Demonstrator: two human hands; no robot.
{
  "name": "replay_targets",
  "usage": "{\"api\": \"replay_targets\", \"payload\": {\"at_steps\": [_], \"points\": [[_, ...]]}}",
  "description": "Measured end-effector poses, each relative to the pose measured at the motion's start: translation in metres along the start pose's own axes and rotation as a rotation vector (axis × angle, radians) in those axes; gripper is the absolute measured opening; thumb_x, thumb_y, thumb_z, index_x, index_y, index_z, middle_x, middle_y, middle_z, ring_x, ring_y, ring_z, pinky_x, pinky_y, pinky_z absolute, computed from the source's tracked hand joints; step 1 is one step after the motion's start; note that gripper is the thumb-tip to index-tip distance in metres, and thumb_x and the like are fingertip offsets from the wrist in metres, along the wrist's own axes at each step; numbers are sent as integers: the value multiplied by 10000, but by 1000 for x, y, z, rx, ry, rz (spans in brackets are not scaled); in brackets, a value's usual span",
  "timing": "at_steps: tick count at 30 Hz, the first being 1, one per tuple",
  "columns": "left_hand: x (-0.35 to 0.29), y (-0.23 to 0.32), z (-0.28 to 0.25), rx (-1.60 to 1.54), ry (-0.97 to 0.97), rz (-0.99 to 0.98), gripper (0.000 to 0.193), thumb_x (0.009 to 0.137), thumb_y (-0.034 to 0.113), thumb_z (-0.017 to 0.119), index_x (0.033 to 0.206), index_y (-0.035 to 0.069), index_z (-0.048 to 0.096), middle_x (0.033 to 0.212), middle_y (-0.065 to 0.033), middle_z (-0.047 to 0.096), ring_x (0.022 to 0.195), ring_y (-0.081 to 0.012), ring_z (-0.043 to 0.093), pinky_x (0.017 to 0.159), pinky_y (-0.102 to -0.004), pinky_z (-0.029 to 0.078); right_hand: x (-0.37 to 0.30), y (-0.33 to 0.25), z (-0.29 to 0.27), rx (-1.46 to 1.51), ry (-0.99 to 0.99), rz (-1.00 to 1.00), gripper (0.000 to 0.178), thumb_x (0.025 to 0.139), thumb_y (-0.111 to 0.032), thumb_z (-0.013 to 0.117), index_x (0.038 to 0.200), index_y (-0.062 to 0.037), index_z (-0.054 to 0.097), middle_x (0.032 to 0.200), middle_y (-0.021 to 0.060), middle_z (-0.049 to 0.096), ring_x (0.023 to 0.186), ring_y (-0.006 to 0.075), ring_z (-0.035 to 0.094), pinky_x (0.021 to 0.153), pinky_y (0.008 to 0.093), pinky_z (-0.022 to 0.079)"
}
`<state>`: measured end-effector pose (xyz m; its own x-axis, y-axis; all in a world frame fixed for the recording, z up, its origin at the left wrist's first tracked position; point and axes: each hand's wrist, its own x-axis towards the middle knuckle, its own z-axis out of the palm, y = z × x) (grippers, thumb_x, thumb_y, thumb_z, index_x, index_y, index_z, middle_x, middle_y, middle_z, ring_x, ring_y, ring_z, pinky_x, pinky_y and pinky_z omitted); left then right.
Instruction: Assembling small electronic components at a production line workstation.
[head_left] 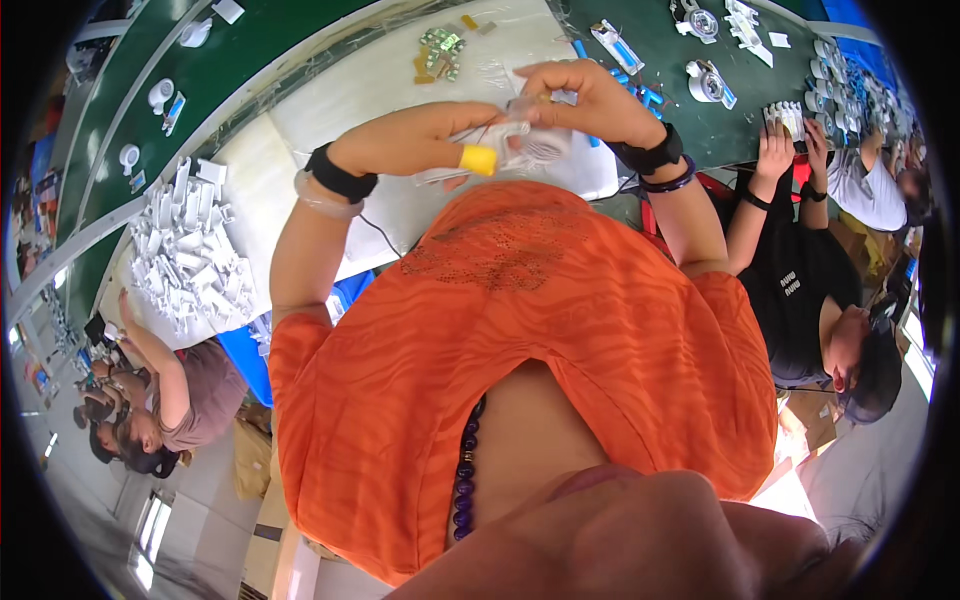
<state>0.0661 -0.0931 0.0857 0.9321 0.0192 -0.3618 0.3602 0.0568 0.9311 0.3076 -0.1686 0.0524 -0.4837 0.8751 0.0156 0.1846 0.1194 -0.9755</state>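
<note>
Green desk (760, 85) surfaces fill the background of the workshop, and a white sheet (350, 90) covers the section nearest the person. Co-workers (815, 265) are present on both sides. The work in hand is a white part (545, 147), located above the front of the white sheet, between both hands and just beyond the orange shirt (520, 330).

Left hand (425, 138): fingers closed on the left portion of the white part; one digit carries a yellow cover (478, 160). Right hand (590, 100): fingertips pinched at the upper end of the same part; the exact detail between them is too small to identify.

Status, judged from the layout: one unit is in progress. It is held in both hands and not yet set down, so its handling is regarded as incomplete. Which fittings are already made within the grip cannot be determined.

Supply: a large heap of loose white housings (190, 250) lies at the left of the white sheet. Small green boards (442, 52) lie clustered at its far side. Both appear to be unprocessed stock. Blue cylinders (648, 97) and round units (706, 84) lie to the right on the green desk; whether any are finished output cannot be determined
</note>
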Motion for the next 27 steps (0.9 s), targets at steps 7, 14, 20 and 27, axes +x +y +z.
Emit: {"api": "replay_targets", "payload": {"at_steps": [7,14,20,27], "points": [[0,-28,15,746,566,42,333,853,181,550,1144,46,459,893,-204,616,830,-411,581,686,-474,451,-11,-21,12,153,-67,269,236,901,-230,607,952,-8,670,698,14,625,602,80,533,576,232,418],[-5,-16,19,-26,546,-31,411,871,120,539,1269,54,457,822,-92,597,641,-137,583,517,-286,476,-11,-21,30,77,240,331,135,820,-122,696,856,-10,630,699,18,615,555,77,591,516,204,444],[27,-38,42,-581,725,252,322,925,123,457,1237,49,479,877,-73,584,595,-113,555,479,-257,500,-10,-18,55,-472,714,-62,143,732,-32,735,822,-22,623,711,58,597,578,114,566,504,233,441],[36,-34,52,-538,795,318,289,911,79,446,1188,8,482,898,-73,575,606,-117,553,473,-260,493,-6,-15,57,-540,760,-200,175,759,-1,701,923,-30,644,807,87,638,754,231,597,659,304,475]]}}
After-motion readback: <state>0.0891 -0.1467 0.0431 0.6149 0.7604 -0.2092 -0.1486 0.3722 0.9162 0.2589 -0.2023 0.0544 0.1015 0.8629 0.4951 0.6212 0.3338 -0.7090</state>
